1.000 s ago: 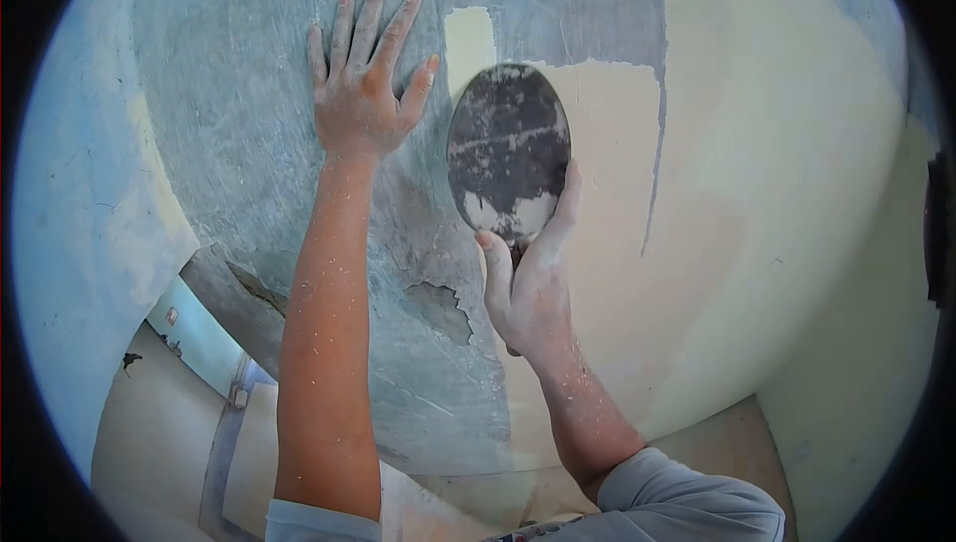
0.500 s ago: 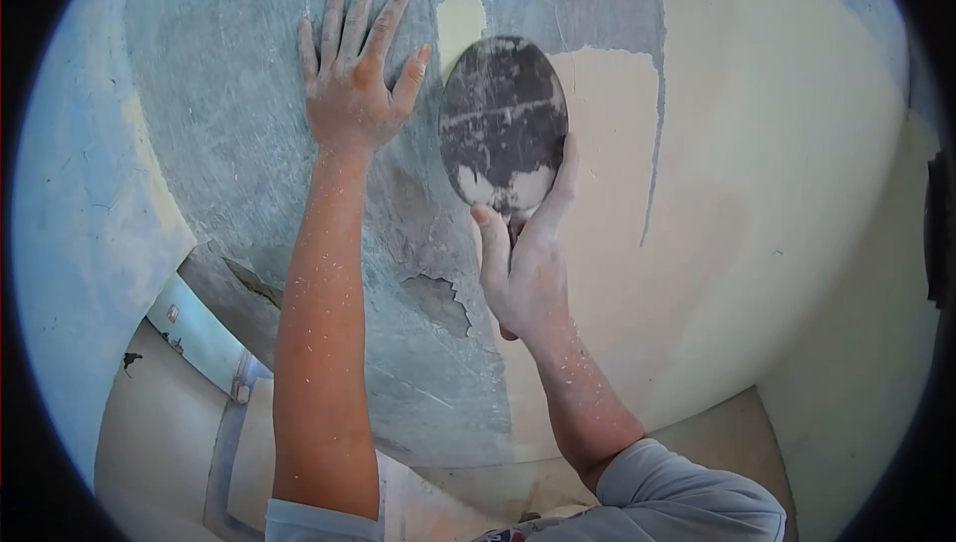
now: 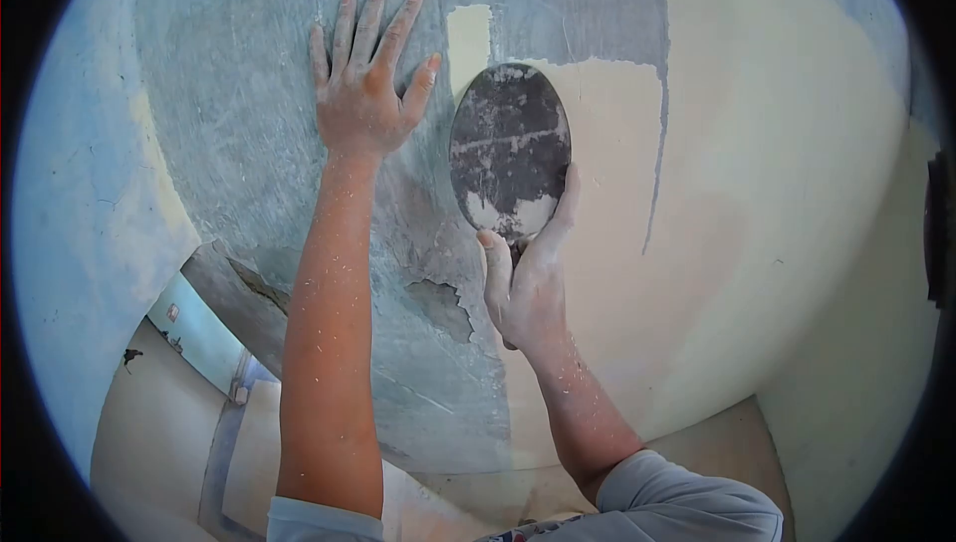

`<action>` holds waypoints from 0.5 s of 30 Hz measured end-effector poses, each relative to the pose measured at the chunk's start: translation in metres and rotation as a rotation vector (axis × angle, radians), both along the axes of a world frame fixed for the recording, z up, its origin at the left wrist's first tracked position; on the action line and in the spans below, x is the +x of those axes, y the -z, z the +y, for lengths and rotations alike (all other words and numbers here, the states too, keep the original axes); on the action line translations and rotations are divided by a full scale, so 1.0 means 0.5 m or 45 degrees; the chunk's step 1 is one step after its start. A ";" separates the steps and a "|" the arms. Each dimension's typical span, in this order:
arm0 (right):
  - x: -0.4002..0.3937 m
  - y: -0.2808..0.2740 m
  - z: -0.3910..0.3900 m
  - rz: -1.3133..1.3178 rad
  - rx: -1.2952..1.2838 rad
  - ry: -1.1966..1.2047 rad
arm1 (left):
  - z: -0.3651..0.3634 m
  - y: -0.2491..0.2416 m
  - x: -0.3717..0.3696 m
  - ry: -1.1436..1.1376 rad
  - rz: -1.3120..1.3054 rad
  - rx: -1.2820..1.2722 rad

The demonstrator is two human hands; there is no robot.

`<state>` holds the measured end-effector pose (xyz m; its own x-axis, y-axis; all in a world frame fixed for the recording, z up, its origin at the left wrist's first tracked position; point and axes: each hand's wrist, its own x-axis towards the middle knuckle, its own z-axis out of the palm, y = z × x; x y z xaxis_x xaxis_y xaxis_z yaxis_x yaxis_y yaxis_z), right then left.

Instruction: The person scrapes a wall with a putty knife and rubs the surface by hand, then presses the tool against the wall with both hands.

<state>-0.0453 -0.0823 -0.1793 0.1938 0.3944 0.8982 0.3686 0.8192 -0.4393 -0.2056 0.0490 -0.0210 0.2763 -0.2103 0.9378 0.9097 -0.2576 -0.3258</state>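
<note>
Jutting above right grip (image 3: 532,298): oval blade (image 3: 511,149).

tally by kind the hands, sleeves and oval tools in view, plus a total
Hands: 2 (left hand, flat on the grey wall area; right hand, holding the tool)
Sleeves: 2 (left sleeve, right sleeve)
Oval tools: 1 (dark oval tool)
Total: 5

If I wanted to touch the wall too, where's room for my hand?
The cream wall right of the dark oval tool is open. So is the grey patch between the blue wall and left hand. It's tight between that hand and the tool.
</note>
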 end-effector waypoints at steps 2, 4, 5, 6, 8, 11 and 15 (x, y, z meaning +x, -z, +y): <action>0.007 -0.043 0.012 0.010 0.002 -0.033 | 0.000 -0.001 -0.002 0.002 0.010 -0.005; 0.010 -0.109 -0.009 0.023 -0.066 -0.021 | 0.002 0.002 0.000 0.015 0.014 -0.013; 0.012 -0.109 -0.011 0.024 -0.067 -0.015 | 0.003 0.001 0.000 0.023 0.017 -0.007; 0.014 -0.109 -0.013 0.069 -0.103 -0.124 | 0.004 0.000 -0.002 0.029 0.019 0.002; 0.015 -0.079 -0.009 0.110 -0.145 -0.229 | 0.003 0.010 -0.004 0.030 0.015 -0.019; 0.005 -0.006 -0.002 0.023 -0.007 -0.077 | -0.005 0.015 -0.005 0.011 0.001 -0.035; 0.017 -0.111 -0.011 0.071 -0.087 -0.141 | -0.008 0.022 -0.004 0.017 -0.009 -0.054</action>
<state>-0.0368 -0.0876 -0.1240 0.1944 0.4761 0.8576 0.2512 0.8210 -0.5127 -0.2074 0.0452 -0.0318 0.2669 -0.1740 0.9479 0.9085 -0.2828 -0.3077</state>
